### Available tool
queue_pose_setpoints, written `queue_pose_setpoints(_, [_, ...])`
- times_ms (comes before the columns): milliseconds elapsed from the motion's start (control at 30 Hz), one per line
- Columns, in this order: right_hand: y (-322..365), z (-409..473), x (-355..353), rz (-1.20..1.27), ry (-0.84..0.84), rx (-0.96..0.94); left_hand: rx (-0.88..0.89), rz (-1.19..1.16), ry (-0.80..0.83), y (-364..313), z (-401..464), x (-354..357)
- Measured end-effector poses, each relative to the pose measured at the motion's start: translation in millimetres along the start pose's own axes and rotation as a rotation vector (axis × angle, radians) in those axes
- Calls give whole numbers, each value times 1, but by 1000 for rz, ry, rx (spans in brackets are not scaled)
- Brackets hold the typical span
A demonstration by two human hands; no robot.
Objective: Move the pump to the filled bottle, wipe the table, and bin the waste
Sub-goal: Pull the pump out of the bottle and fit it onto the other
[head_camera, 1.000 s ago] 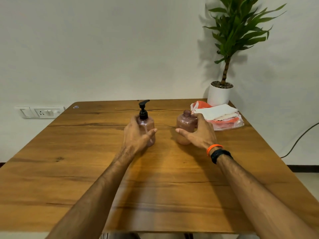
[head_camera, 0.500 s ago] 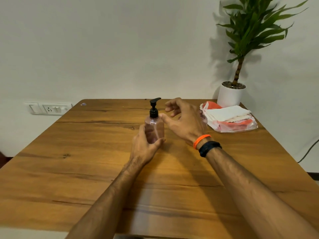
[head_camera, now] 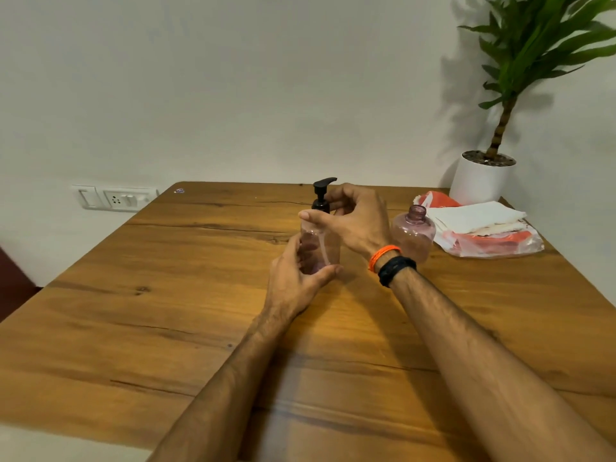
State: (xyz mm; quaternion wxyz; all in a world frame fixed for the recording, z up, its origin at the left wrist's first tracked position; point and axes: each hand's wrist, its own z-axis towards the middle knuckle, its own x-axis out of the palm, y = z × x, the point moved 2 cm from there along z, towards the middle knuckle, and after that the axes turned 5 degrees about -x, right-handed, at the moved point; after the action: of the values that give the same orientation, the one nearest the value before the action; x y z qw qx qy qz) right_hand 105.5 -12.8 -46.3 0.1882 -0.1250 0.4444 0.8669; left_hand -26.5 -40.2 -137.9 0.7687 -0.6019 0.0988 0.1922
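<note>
A clear pinkish bottle point(head_camera: 320, 248) with a black pump point(head_camera: 322, 191) on top stands mid-table. My left hand point(head_camera: 296, 278) wraps its lower body from the left. Fingers and thumb of my right hand point(head_camera: 350, 221) close around the pump's collar at the bottle's neck. A second, rounder pink bottle point(head_camera: 414, 232) stands uncapped just right of my right wrist, untouched. A stack of white cloths point(head_camera: 476, 218) lies on a red and clear plastic bag point(head_camera: 493, 245) at the right.
The wooden table point(head_camera: 166, 311) runs back to a white wall. A potted plant in a white pot point(head_camera: 480, 178) stands at the back right corner. A wall socket panel point(head_camera: 115, 196) sits at the left.
My right hand left the round bottle, crossed left and closed on the pump collar. My left hand kept its grip on the pump bottle. The view shifted left.
</note>
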Motion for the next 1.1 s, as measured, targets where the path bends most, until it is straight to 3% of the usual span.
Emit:
queue_pose_setpoints(267, [-11, 6, 2, 108, 50, -58, 2, -27, 5, 1, 0, -1])
queue_pose_setpoints(600, [-11, 19, -8, 225, 392, -60, -4, -28, -2, -1, -1, -2])
queue_pose_setpoints(833, [-5, 21, -5, 68, 298, -18, -8, -9, -6, -3, -1, -1])
queue_pose_setpoints(1100, [-3, 22, -12, 170, 472, -23, -10, -3, 6, -4, -4, -2])
